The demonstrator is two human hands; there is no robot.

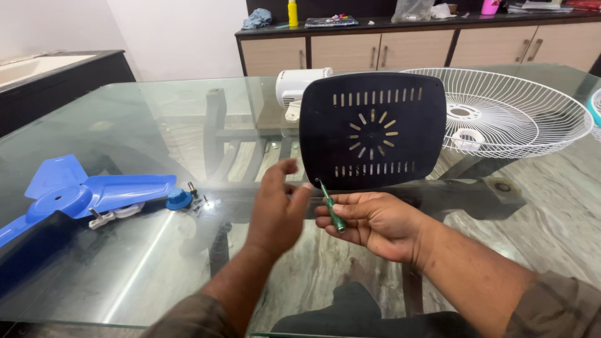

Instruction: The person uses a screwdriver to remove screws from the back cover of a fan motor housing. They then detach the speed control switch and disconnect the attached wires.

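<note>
A dark navy fan back cover [372,130] with slot vents stands upright on the glass table [138,250]. My right hand [375,224] grips a small green-handled screwdriver [332,208], its tip touching the cover's lower left corner. My left hand [277,209] hovers just left of it with fingers apart and slightly blurred, holding nothing. Behind the cover sits the white fan motor housing [295,91].
A blue fan blade [81,194] lies at the left with a blue cap [178,199] and small screws [199,201] beside it. A white wire fan guard [513,112] lies at the right. A wooden cabinet [413,47] stands behind.
</note>
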